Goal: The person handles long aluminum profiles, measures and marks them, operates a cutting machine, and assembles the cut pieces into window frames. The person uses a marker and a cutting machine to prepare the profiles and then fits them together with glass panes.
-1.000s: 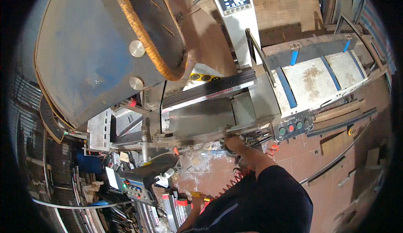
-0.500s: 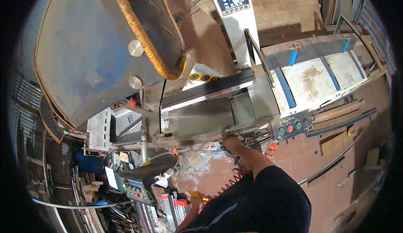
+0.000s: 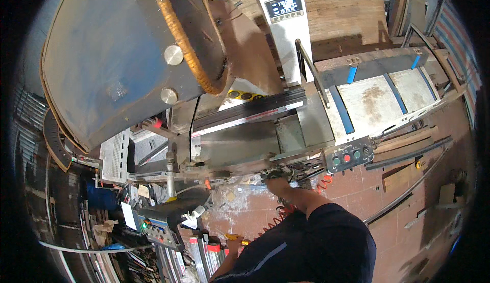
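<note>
My left hand [image 3: 234, 244] is closed around a yellow air blow gun [image 3: 231, 236], low in the view beside red-capped metal profiles. A red coiled hose [image 3: 271, 223] runs close by it, partly hidden by my dark-clothed body. My right hand [image 3: 278, 186] reaches to the front edge of a large band saw machine, among dark, cluttered parts below its bed [image 3: 237, 144]. Its fingers blend into those parts, so their grip is unclear. A stack of long dark and silver profiles [image 3: 250, 113] lies across the bed, beyond my right hand.
A control box with red and green buttons [image 3: 349, 155] stands right of my right hand. The big blue-grey saw housing [image 3: 120, 68] overhangs the left. A second control panel [image 3: 161, 228] sits lower left. Wooden boards and dark strips [image 3: 408, 151] lie on the tiled floor at right.
My right hand has drawn back slightly toward me from the machine's front edge. My left hand stays low with the yellow air blow gun. The whole view has shifted a little.
</note>
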Demonstrator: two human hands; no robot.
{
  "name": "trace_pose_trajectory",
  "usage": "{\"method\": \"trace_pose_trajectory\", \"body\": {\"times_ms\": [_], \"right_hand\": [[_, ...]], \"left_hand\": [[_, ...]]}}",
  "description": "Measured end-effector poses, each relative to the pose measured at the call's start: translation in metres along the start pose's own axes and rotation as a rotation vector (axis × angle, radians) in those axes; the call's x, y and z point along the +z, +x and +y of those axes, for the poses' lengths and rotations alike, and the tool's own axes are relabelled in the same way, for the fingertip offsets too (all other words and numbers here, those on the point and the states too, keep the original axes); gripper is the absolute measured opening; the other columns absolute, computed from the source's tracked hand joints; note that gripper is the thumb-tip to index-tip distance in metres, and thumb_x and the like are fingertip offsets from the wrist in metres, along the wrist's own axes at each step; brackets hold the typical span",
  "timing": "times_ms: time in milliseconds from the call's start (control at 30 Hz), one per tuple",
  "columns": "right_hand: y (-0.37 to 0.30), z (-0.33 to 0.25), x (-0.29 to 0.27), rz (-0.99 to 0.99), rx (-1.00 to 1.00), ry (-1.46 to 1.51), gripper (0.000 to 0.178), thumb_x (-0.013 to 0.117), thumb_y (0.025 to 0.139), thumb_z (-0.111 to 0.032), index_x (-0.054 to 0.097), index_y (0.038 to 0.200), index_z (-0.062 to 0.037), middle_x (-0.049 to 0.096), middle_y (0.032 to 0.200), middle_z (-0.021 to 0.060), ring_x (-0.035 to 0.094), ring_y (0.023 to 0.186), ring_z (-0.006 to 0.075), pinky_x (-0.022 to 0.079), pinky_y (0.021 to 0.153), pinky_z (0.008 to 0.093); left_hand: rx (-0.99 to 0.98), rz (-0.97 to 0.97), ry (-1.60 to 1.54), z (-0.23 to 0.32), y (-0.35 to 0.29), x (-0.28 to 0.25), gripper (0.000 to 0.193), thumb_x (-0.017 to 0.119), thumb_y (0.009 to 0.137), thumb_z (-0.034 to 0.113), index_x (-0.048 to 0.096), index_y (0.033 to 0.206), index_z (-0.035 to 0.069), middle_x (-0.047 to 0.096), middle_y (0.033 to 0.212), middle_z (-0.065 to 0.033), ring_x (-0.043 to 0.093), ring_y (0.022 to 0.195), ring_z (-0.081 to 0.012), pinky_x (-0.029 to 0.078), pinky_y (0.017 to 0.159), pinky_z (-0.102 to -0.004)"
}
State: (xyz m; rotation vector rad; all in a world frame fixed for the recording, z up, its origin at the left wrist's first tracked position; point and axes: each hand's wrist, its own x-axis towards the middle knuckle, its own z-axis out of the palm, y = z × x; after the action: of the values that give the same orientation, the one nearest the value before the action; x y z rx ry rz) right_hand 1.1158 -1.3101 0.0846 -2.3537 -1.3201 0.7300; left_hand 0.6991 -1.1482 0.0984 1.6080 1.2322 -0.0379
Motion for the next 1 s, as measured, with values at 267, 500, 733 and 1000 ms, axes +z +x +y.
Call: {"method": "trace_pose_trajectory", "body": {"times_ms": [267, 500, 733, 1000], "right_hand": [[0.027, -0.012, 0.018, 0.182, 0.102, 0.034, 0.027, 0.052, 0.1, -0.015, 0.066, 0.112, 0.0045, 0.076, 0.091, 0.0248, 0.077, 0.078, 0.042, 0.064, 0.067, 0.0547], [0.007, -0.001, 0.02, 0.078, 0.043, 0.005, 0.029, 0.052, 0.1, -0.014, 0.065, 0.118, 0.0046, 0.076, 0.086, 0.0244, 0.078, 0.08, 0.0406, 0.063, 0.066, 0.0544], [0.007, 0.0, 0.016, 0.049, -0.02, -0.082, 0.032, 0.052, 0.1, -0.014, 0.061, 0.123, 0.0067, 0.076, 0.086, 0.0239, 0.078, 0.082, 0.0407, 0.063, 0.067, 0.0545], [0.046, -0.008, 0.03, 0.119, 0.268, 0.194, 0.041, 0.044, 0.104, -0.023, 0.068, 0.118, 0.0066, 0.075, 0.105, 0.0269, 0.076, 0.095, 0.0435, 0.06, 0.084, 0.0567]], "left_hand": [[-0.2, -0.06, -0.371, 0.035, -0.001, 0.005, 0.03, 0.083, 0.08, 0.002, 0.064, 0.102, 0.01, 0.064, 0.078, -0.0035, 0.059, 0.057, -0.0158, 0.048, 0.048, -0.031], [-0.041, -0.086, -0.257, 0.034, 0.008, 0.028, 0.029, 0.082, 0.08, 0.007, 0.066, 0.104, 0.007, 0.067, 0.082, -0.0044, 0.064, 0.066, -0.0171, 0.052, 0.057, -0.0336], [-0.099, -0.038, -0.165, 0.025, 0.005, 0.014, 0.028, 0.083, 0.08, 0.009, 0.067, 0.102, 0.005, 0.069, 0.085, -0.0045, 0.065, 0.064, -0.0189, 0.053, 0.056, -0.0357], [0.044, 0.005, -0.085, 0.017, -0.028, 0.017, 0.015, 0.078, 0.085, 0.015, 0.067, 0.09, 0.006, 0.067, 0.084, -0.0014, 0.064, 0.077, -0.0171, 0.054, 0.068, -0.0374]]}}
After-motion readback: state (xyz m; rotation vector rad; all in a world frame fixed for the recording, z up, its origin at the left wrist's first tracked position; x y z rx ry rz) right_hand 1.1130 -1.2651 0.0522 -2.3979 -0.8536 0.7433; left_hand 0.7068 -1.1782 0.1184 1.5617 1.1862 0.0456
